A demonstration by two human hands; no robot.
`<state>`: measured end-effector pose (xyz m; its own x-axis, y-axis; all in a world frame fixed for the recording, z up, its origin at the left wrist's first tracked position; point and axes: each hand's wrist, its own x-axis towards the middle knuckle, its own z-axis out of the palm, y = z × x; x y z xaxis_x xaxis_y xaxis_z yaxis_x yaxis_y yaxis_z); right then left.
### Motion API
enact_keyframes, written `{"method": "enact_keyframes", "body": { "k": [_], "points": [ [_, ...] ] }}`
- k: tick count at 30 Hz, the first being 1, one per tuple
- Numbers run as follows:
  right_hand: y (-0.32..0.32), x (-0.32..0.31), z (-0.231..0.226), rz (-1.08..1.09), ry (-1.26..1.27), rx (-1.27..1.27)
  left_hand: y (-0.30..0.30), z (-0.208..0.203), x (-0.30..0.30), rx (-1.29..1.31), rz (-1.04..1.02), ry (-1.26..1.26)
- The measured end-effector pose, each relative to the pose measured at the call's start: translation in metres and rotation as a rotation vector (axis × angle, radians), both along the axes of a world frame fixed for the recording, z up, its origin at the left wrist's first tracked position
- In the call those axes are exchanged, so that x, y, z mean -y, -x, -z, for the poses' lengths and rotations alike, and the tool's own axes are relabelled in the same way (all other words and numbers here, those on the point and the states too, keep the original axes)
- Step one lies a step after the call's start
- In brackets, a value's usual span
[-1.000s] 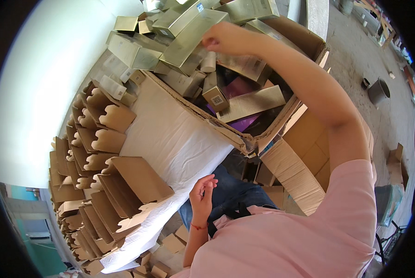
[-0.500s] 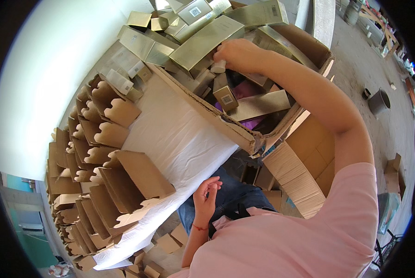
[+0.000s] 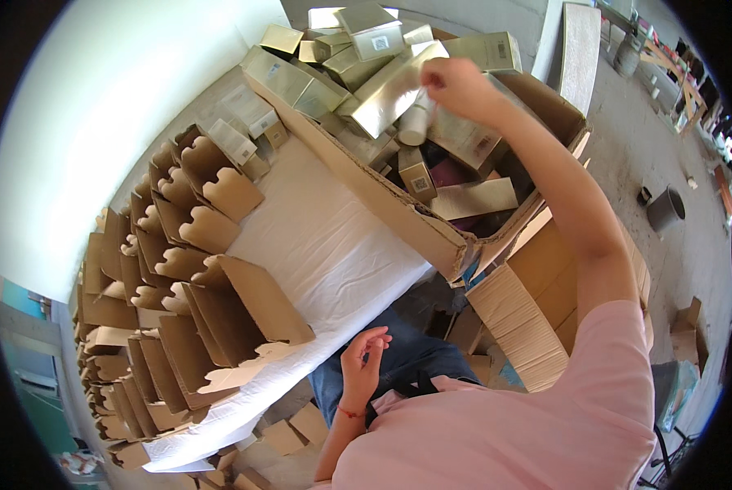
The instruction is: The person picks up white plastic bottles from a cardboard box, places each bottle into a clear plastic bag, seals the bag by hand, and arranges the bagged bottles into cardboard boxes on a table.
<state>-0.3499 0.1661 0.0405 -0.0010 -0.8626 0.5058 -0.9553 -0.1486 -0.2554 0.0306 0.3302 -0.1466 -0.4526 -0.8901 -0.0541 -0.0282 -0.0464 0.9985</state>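
Observation:
My right hand (image 3: 462, 88) is over a large cardboard carton (image 3: 398, 209) filled with gold boxes. Its fingers are curled closed beside the upper end of a long shiny gold box (image 3: 392, 96). Just below the fingers a white cylinder (image 3: 414, 124) slants down among the boxes; whether the hand grips it I cannot tell. A small gold box with a printed square code (image 3: 416, 175) and a flat gold box (image 3: 476, 198) lie nearer the carton's front corner. My left hand (image 3: 361, 364) hovers above my lap, fingers loosely bent and apart, holding nothing.
Rows of brown cardboard dividers (image 3: 247, 302) stand to the left on a white sheet (image 3: 309, 212). Clear and white packages (image 3: 243, 122) sit beyond them. An open carton (image 3: 519, 314) stands at right, and a dark bucket (image 3: 666, 208) is on the floor.
My right hand has risen and moved right, away from the carton's inside. More of the white cylinder shows now. The left hand stays almost where it was, while the view has shifted slightly.

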Motion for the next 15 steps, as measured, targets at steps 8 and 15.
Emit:
{"method": "enact_keyframes", "body": {
  "k": [8, 15],
  "points": [
    [-0.005, -0.070, -0.069, -0.253, 0.205, 1.073, 0.011, -0.011, 0.002, -0.062, 0.035, 0.102],
    [-0.097, -0.115, -0.103, -0.871, 0.177, 1.515, 0.022, -0.091, 0.036, -0.054, 0.016, 0.653]
  ]
}}
